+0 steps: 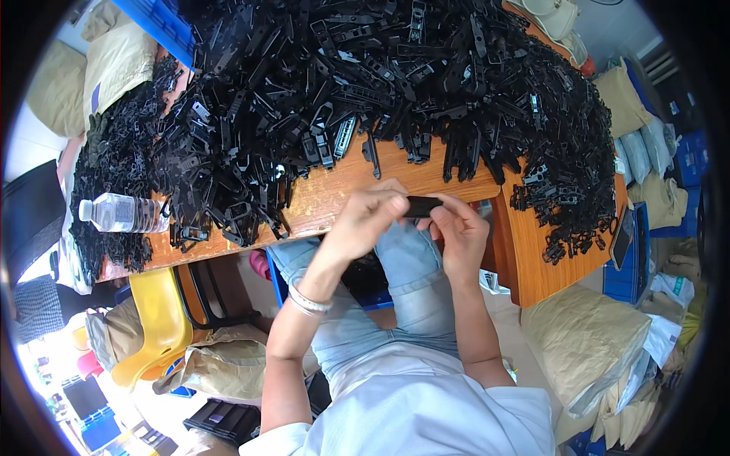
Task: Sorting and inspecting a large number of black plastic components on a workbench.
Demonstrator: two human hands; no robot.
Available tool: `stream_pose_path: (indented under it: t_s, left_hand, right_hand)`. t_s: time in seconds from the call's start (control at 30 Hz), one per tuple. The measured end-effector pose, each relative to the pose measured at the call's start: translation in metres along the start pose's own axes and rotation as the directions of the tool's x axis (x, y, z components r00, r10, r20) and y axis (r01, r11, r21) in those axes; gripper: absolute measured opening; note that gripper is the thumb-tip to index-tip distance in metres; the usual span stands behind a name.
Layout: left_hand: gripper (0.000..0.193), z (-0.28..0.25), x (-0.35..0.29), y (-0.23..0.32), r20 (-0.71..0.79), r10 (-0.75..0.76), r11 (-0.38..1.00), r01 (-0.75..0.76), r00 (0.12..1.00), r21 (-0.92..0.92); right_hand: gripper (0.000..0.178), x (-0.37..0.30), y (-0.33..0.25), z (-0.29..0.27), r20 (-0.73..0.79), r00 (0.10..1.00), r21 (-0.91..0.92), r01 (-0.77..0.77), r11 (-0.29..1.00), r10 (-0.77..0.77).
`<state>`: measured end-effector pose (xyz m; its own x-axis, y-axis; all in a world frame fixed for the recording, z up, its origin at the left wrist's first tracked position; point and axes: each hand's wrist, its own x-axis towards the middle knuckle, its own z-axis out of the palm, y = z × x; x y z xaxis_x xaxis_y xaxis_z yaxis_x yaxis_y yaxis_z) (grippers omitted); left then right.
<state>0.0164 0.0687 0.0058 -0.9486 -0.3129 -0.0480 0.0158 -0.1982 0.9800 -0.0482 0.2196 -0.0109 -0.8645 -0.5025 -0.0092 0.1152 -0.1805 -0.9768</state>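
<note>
Between my two hands, over my lap at the table's near edge, is a small black plastic part (423, 206). My left hand (370, 217) is closed at its left end, thumb and fingers pinched together. My right hand (458, 230) grips its right end between thumb and fingers. Just beyond, a large heap of black plastic parts (357, 68) covers much of the wooden table (334, 190). One long narrow black piece (371, 156) lies at the heap's near edge. The held part's finer detail is too small to make out.
A clear plastic bottle (125, 213) lies on its side at the table's left. A yellow chair (160, 319) stands below it. Large paper sacks (585, 342) crowd the right, near a blue crate (639, 258). A phone-like dark slab (623, 238) rests at the table's right edge.
</note>
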Motion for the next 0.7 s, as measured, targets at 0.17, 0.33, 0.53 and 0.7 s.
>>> stream_pose_path:
  t_s: [0.17, 0.33, 0.53, 0.7]
  left_hand:
    - [0.023, -0.027, 0.036, -0.008, 0.037, 0.494, 0.457, -0.296, 0.868, 0.839]
    - [0.022, -0.029, 0.028, -0.012, -0.011, 0.355, 0.241, -0.081, 0.935, 0.967]
    - [0.031, -0.023, 0.001, -0.004, -0.125, -0.079, 0.983, 0.098, 0.989, 0.154]
    - [0.043, -0.017, -0.009, -0.009, 0.061, -0.001, 0.953, 0.019, 0.998, -0.303]
  right_hand:
    - [0.022, 0.001, 0.005, -0.016, -0.107, 0.994, 0.002, -0.025, 1.000, 0.025]
    - [0.021, -0.002, 0.010, -0.021, -0.095, 0.994, -0.017, -0.062, 0.998, 0.060]
    - [0.020, 0.004, 0.012, -0.024, 0.078, 0.997, -0.044, -0.005, 0.999, 0.009]
    - [0.022, 0.002, 0.005, -0.017, 0.223, 0.975, 0.109, -0.041, 0.993, 0.016]
